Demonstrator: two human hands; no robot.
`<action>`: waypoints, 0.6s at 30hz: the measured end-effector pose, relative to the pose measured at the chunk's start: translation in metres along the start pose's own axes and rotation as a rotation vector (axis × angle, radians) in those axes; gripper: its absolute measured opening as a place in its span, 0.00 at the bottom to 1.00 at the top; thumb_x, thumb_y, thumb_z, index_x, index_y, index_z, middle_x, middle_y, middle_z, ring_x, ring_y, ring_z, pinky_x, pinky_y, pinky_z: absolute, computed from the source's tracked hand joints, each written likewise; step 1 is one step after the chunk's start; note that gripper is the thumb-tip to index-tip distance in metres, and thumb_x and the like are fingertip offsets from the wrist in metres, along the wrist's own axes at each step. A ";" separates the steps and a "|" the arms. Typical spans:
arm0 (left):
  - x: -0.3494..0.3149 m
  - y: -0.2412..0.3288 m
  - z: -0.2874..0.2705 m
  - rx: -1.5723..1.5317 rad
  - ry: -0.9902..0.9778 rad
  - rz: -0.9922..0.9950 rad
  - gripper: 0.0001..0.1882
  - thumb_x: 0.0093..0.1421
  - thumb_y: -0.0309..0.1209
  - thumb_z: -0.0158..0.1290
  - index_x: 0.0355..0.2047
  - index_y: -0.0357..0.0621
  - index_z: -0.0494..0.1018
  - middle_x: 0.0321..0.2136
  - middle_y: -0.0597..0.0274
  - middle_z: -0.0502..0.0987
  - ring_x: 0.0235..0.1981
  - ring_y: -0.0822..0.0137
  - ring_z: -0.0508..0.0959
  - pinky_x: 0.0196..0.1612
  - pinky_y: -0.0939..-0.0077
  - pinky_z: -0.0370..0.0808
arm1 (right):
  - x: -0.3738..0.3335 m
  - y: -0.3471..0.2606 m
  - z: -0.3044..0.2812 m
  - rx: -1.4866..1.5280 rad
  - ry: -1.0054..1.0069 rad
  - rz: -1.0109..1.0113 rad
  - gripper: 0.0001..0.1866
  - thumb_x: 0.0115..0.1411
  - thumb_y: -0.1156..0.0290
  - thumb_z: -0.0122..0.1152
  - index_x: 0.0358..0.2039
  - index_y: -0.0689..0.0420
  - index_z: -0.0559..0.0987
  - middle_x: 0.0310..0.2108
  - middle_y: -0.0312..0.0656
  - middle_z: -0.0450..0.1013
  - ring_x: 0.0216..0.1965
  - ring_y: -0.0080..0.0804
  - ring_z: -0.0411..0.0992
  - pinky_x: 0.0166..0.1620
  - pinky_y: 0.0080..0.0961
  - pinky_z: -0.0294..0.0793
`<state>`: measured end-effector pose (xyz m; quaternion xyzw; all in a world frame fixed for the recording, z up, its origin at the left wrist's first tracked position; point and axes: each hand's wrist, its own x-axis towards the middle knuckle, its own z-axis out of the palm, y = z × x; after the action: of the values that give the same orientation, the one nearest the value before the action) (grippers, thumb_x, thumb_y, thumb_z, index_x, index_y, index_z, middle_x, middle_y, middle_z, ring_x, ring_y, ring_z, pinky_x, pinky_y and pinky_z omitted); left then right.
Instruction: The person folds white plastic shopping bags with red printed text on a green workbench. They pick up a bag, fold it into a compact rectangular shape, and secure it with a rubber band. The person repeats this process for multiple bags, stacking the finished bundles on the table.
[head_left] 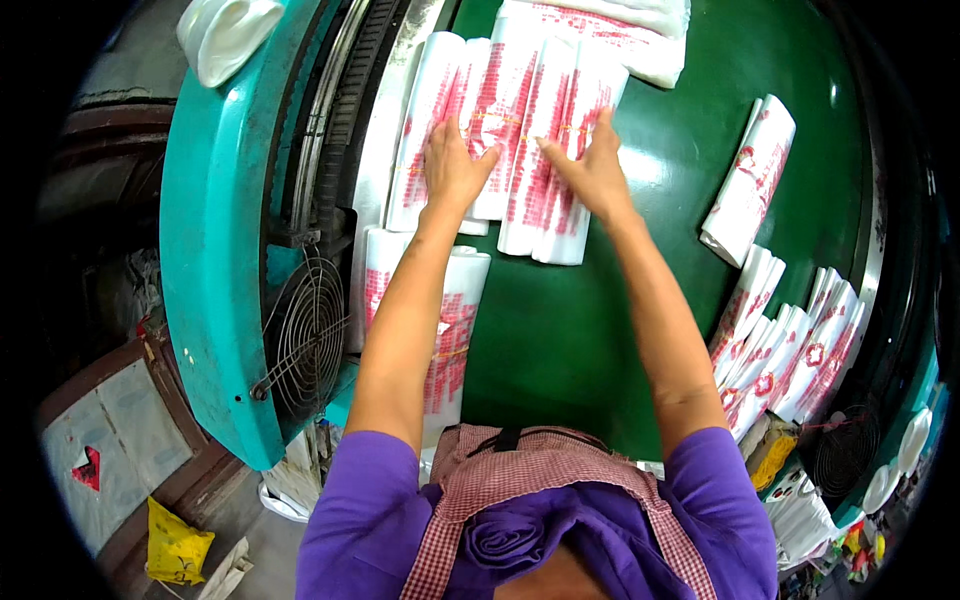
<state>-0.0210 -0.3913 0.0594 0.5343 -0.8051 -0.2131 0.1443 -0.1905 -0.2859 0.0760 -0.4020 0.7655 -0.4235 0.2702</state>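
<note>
rolled bags partly hidden under left hand, right hand, both spread wide; far bundle cut off.

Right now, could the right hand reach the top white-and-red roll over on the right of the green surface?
Probably yes: only green surface shows between the right hand and that roll, so the way looks free, maybe with some stretching.

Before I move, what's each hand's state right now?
Left hand: open, spread over the red-printed plastic bundles.
Right hand: open, spread over the row's right end.
</note>
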 end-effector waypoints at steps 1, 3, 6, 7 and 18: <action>0.002 0.003 0.003 0.022 -0.015 -0.055 0.47 0.45 0.44 0.63 0.60 0.39 0.54 0.54 0.38 0.62 0.57 0.42 0.60 0.59 0.53 0.58 | -0.001 -0.003 0.010 -0.131 0.031 -0.001 0.59 0.45 0.42 0.66 0.60 0.73 0.47 0.59 0.74 0.46 0.60 0.67 0.52 0.61 0.44 0.56; 0.009 0.012 0.010 0.063 -0.043 -0.161 0.52 0.42 0.48 0.65 0.62 0.39 0.51 0.54 0.39 0.63 0.57 0.40 0.60 0.59 0.52 0.58 | -0.005 -0.009 0.021 -0.252 0.023 0.058 0.67 0.40 0.41 0.69 0.63 0.71 0.38 0.60 0.77 0.39 0.62 0.70 0.45 0.62 0.45 0.53; 0.023 0.017 0.008 -0.067 -0.100 -0.246 0.57 0.36 0.54 0.66 0.62 0.41 0.52 0.52 0.40 0.66 0.53 0.42 0.66 0.58 0.48 0.58 | -0.003 0.005 0.026 -0.189 0.069 0.003 0.67 0.39 0.42 0.70 0.63 0.71 0.38 0.60 0.76 0.40 0.63 0.68 0.44 0.63 0.45 0.52; 0.024 0.016 0.011 -0.173 -0.086 -0.237 0.57 0.35 0.54 0.66 0.62 0.41 0.52 0.51 0.41 0.67 0.52 0.44 0.67 0.57 0.49 0.59 | -0.001 0.010 0.024 -0.142 0.092 -0.028 0.67 0.39 0.42 0.70 0.63 0.71 0.39 0.60 0.74 0.42 0.63 0.66 0.45 0.63 0.44 0.52; -0.026 0.087 0.058 -0.883 -0.022 0.082 0.28 0.58 0.23 0.45 0.60 0.37 0.56 0.30 0.56 0.72 0.29 0.66 0.73 0.36 0.73 0.72 | 0.008 0.021 -0.058 -0.288 -0.016 0.004 0.69 0.31 0.40 0.74 0.63 0.67 0.45 0.59 0.71 0.49 0.58 0.63 0.57 0.57 0.45 0.62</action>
<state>-0.1073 -0.3269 0.0528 0.3869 -0.6589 -0.5364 0.3583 -0.2467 -0.2614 0.0856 -0.4382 0.8171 -0.3056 0.2166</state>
